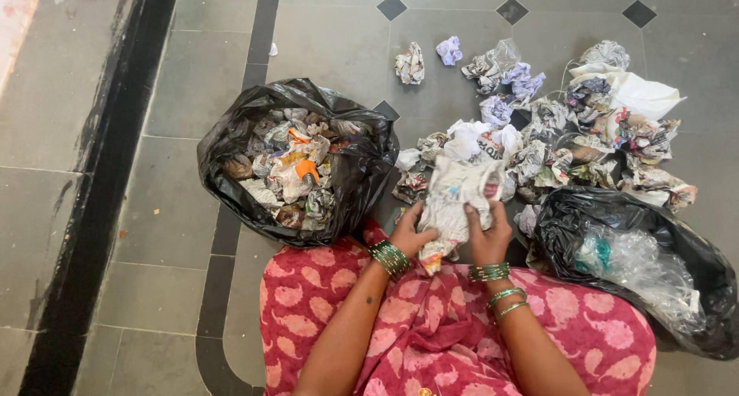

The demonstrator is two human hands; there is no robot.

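1. You have two black bin bags on the grey tiled floor (192, 80): the left bag (231, 134) stands open and is packed with crumpled paper and wrappers, and the right bag (693, 250) lies open with clear plastic film (639, 265) inside.
2. Between and beyond the two bags sits one loose heap of crumpled paper (562, 142); the pieces overlap too much to count. Two small paper balls (410, 63) lie apart from the heap, farther from you.
3. You hold one crumpled newspaper wad (454, 203) in front of your lap, between the two bags and just on your side of the heap.
4. The wad's long axis runs roughly up and down in the view, slightly tilted: its wider end points away from you toward the heap, and its narrow end points down toward your pink patterned cloth (431, 327).
5. Your left hand (409, 233) has its fingers curled around the wad's lower left edge, gripping it.
6. Your right hand (488, 230) clamps the wad's right side, fingers closed on the paper with the fingertips pressed into it.
7. Both wrists carry green bangles (390, 257).
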